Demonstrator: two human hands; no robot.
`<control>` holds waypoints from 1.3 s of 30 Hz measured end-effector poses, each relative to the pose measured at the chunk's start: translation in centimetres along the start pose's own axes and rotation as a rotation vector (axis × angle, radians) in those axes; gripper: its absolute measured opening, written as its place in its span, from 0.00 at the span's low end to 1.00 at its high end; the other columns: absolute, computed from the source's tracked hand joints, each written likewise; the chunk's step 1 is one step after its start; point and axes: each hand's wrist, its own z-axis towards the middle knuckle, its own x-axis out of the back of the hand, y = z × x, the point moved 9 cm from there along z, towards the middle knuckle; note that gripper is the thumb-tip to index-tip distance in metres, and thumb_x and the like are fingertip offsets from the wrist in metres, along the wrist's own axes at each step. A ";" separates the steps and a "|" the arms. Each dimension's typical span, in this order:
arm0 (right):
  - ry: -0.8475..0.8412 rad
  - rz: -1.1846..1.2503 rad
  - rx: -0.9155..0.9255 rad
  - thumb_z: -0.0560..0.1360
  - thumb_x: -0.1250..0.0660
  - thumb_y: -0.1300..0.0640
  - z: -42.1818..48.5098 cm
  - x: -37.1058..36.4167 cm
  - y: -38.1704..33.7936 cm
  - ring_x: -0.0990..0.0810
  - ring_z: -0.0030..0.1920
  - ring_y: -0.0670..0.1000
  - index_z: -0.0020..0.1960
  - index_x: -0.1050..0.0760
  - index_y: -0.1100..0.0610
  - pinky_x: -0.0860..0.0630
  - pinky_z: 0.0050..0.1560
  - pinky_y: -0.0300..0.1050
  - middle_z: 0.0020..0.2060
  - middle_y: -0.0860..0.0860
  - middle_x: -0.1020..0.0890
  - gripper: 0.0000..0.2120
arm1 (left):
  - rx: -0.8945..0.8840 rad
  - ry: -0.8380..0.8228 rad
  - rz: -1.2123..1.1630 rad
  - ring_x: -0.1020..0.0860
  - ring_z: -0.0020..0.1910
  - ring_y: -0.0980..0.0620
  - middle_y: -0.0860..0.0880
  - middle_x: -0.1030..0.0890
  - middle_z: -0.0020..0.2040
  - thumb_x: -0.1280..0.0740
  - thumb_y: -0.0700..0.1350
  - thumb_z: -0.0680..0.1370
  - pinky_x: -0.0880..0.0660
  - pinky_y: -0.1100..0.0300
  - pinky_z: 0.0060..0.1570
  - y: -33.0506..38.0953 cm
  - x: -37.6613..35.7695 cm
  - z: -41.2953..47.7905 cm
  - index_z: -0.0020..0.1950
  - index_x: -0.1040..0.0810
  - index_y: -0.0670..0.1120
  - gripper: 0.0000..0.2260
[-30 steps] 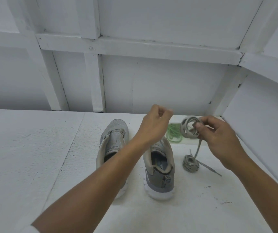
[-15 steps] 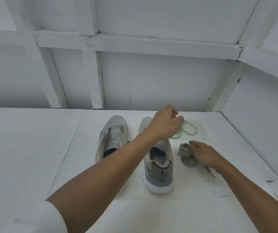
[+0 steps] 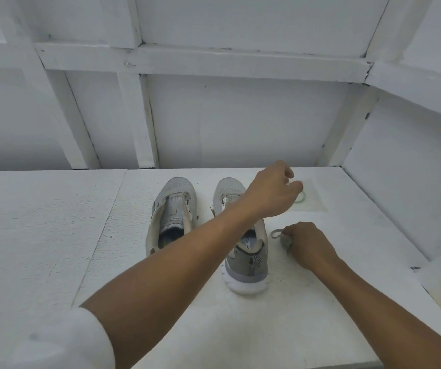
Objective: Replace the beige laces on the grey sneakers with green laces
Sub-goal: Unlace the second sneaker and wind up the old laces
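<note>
Your left hand (image 3: 270, 193): It reaches across the right-side shoe (image 3: 244, 258) to the green laces (image 3: 302, 198). Its fingers are curled, with the tips right at the laces. You cannot tell if it has hold of them.
Your right hand (image 3: 310, 245): It is down on the table (image 3: 54, 235). Its fingers curl round the beige laces (image 3: 280, 237) and hold them.
Green laces: They lie at the far right of the table, past the toe of the right-side shoe, on a thin see-through sheet (image 3: 316, 205). Only a small loop shows. Your hand hides the rest.
Beige laces: They are a small rolled bundle, just beside the right-side shoe.
Shoes: The left-side shoe (image 3: 171, 217) and the right-side shoe stand side by side on their soles. Their long way runs from you to the wall, toes away and heels near you. The left-side shoe looks bare of laces. Your arm hides the front of the other.
How the green laces will feel: Most likely light, soft and floppy. They will droop and may tangle.
Where to hold: Pinch near one end, so the end goes into a hole. No end shows right now.
Which way the green laces point: They lie in a loop, so no clear way.
</note>
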 end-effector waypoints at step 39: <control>0.337 0.803 -0.970 0.74 0.34 0.68 -30.4 -11.2 19.1 0.23 0.31 0.46 0.43 0.18 0.51 0.31 0.27 0.29 0.32 0.51 0.18 0.13 | -0.897 -0.546 0.527 0.33 0.70 0.35 0.40 0.28 0.69 0.48 0.51 0.80 0.32 0.43 0.66 1.6 -27.7 -11.4 0.68 0.26 0.43 0.22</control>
